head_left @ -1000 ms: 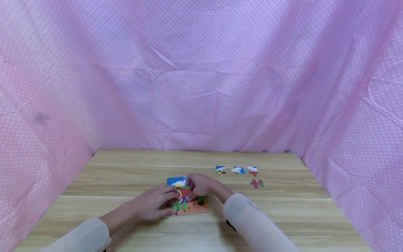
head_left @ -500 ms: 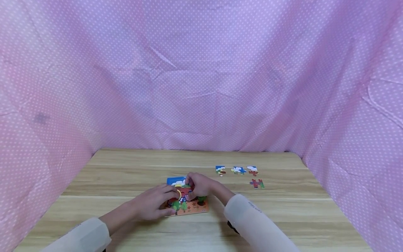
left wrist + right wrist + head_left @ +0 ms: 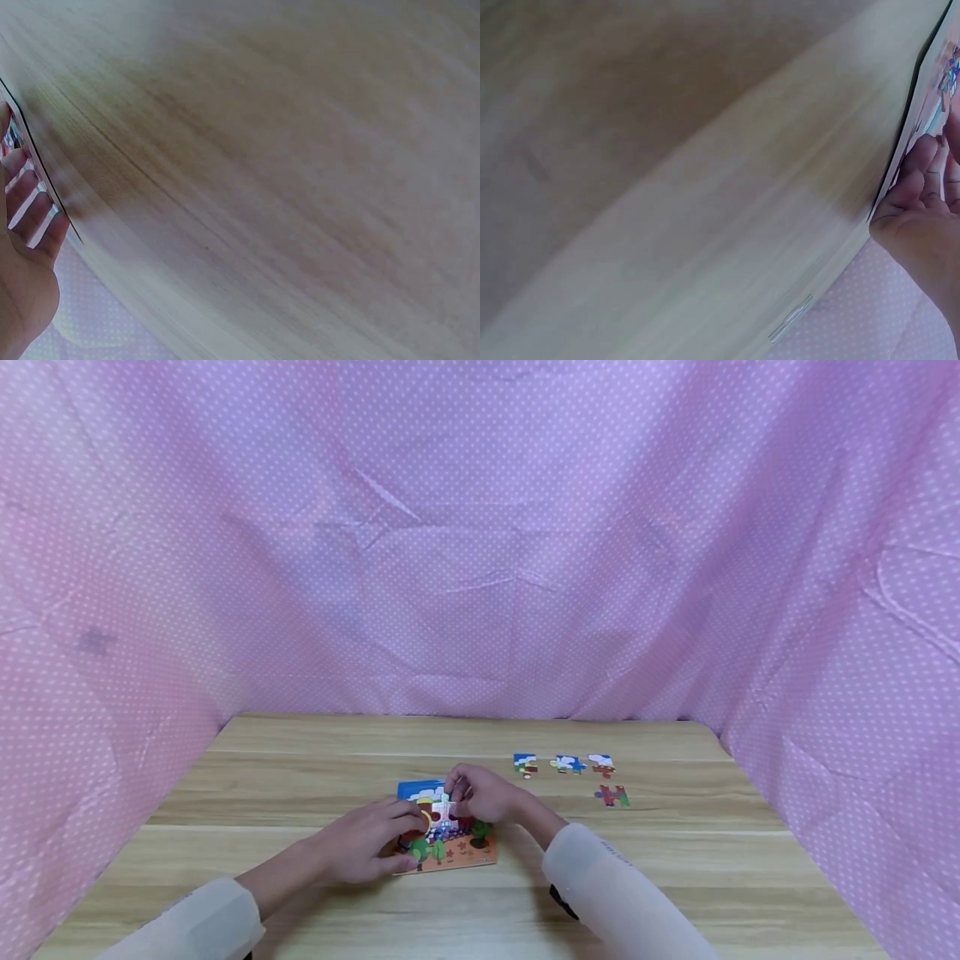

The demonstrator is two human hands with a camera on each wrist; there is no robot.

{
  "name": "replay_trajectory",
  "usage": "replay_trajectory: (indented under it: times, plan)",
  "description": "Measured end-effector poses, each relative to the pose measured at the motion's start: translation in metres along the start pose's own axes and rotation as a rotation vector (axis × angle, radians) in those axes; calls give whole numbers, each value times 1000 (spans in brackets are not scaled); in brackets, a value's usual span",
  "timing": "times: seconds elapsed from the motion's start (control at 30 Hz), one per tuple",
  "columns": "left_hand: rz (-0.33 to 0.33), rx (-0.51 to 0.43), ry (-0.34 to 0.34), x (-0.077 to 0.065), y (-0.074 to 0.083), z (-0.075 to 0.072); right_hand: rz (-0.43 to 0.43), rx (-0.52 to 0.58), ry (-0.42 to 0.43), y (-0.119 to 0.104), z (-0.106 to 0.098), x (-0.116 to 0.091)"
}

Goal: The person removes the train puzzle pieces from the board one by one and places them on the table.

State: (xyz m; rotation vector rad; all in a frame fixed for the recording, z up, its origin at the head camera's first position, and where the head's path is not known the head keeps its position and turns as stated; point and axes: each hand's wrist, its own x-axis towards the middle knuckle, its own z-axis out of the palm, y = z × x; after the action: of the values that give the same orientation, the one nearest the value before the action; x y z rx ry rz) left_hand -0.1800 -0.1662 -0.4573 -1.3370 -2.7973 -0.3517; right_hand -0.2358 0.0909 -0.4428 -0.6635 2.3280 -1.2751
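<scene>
A frame puzzle (image 3: 465, 855) with a picture in blue, red, green and orange lies on the table. My left hand (image 3: 371, 843) rests over its left side, fingers spread and thumb at the lower left edge. Over the upper right part, my right hand (image 3: 483, 795) bends its fingers and thumb round a puzzle piece, which the hand mostly hides. A pale, lined patch (image 3: 444, 815) shows between the two hands. The left wrist view has the left hand (image 3: 30, 255) at its edge; in the right wrist view the curled right hand (image 3: 926, 202) is partly cut off.
Several loose puzzle pieces lie at the back right: a blue and green one (image 3: 525, 763), a white and blue one (image 3: 568, 765), a white and red one (image 3: 602, 765) and a red one (image 3: 613, 796). Pink dotted cloth (image 3: 480, 610) hangs round the wooden table (image 3: 337, 747).
My right hand has shifted slightly up and right over the puzzle. A pale, lined patch now shows where red was. The left hand and loose pieces have stayed put.
</scene>
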Motion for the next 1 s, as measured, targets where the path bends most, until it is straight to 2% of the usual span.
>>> replay_trajectory:
  times: [0.23, 0.47, 0.6, 0.8, 1.0]
  plan:
    - [-37, -5, -31, 0, -2, 2, -11, 39, 36, 1, -3, -4]
    - [-14, 4, -3, -1, -1, 2, -29, 28, 95, 8, -5, -10]
    - [-23, -4, -11, -1, 0, 2, -43, 47, 120, 13, -8, -17]
    - [-76, -19, -59, -2, 1, 2, -60, 84, 115, 20, -22, -30]
    - [-91, -18, -58, -2, 2, 3, -29, 82, 150, 31, -42, -42]
